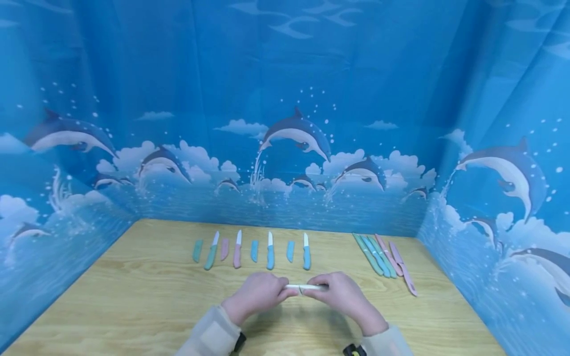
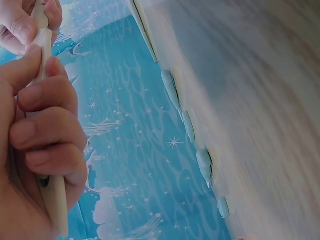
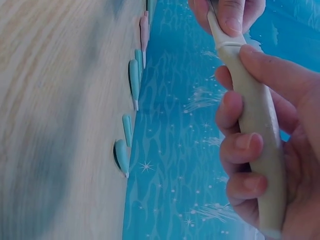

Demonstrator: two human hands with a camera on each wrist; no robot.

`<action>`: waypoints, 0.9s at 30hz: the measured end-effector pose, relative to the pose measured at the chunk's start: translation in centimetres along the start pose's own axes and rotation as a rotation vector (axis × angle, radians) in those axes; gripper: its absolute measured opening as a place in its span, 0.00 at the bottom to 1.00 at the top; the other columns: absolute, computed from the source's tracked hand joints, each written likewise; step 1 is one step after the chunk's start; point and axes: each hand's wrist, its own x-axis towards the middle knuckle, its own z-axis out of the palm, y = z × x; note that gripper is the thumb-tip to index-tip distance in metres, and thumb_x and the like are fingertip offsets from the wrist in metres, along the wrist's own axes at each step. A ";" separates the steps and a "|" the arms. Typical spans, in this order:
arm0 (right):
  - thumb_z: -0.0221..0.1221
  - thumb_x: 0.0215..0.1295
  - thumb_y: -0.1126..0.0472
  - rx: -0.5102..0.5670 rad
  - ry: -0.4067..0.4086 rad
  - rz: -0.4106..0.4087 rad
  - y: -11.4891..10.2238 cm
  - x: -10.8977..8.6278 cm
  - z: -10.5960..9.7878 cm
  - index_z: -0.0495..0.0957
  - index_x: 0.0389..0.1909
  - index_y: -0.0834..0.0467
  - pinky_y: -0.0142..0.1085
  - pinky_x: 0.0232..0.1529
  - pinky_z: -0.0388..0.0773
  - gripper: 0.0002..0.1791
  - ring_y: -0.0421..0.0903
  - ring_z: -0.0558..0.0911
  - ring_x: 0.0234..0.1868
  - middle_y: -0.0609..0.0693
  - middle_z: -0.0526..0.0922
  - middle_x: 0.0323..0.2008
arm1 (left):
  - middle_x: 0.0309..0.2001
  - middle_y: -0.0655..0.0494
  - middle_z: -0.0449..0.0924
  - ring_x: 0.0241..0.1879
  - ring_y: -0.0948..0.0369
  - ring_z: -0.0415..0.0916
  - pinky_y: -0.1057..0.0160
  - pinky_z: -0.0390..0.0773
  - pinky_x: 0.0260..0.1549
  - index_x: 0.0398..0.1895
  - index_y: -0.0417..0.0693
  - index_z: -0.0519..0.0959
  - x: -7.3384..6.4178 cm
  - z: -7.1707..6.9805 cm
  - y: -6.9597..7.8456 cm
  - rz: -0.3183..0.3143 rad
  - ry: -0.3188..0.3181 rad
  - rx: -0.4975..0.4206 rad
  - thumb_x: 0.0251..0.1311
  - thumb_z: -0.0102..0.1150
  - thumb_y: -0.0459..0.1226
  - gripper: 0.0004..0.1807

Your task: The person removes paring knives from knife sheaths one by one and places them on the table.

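Note:
A cream-handled knife (image 3: 262, 130) and its whitish sheath (image 2: 59, 207) meet end to end between both hands, above the table's near middle. My right hand (image 1: 339, 295) wraps its fingers round the handle, thumb along the top near the joint. My left hand (image 1: 260, 292) curls round the sheath, its thumb and fingertips close to the same joint. No blade shows between the two parts. In the head view they lie level, with a thin dark line where they meet.
Behind the hands, several bare-bladed knives, including a green one (image 1: 211, 252) and a pink one (image 1: 237, 251), alternate with loose sheaths such as the blue one (image 1: 254, 250). Several sheathed knives (image 1: 386, 257) lie together at the right. A dolphin-print curtain (image 1: 285, 198) borders the wooden table (image 1: 147, 277).

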 end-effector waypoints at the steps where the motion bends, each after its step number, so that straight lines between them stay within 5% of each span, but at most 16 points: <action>1: 0.64 0.58 0.40 0.005 -0.004 0.003 0.0 0.0 0.0 0.87 0.39 0.47 0.32 0.30 0.72 0.17 0.33 0.75 0.27 0.40 0.86 0.32 | 0.13 0.68 0.59 0.13 0.71 0.54 0.72 0.60 0.13 0.22 0.54 0.73 0.0 0.0 0.0 0.002 0.002 0.003 0.69 0.45 0.57 0.23; 15: 0.63 0.59 0.41 0.032 -0.044 0.023 -0.1 0.0 -0.5 0.87 0.38 0.45 0.32 0.30 0.72 0.15 0.33 0.73 0.26 0.37 0.85 0.31 | 0.14 0.68 0.59 0.13 0.71 0.54 0.73 0.60 0.14 0.22 0.53 0.73 -0.2 -0.1 0.1 0.027 0.019 -0.011 0.69 0.45 0.57 0.24; 27: 0.64 0.59 0.42 0.063 -0.037 0.025 0.1 0.0 -0.5 0.87 0.39 0.47 0.32 0.29 0.72 0.15 0.34 0.73 0.25 0.38 0.85 0.30 | 0.14 0.67 0.61 0.13 0.70 0.58 0.71 0.63 0.16 0.22 0.54 0.74 0.1 -0.1 0.1 -0.040 -0.016 -0.043 0.69 0.43 0.58 0.24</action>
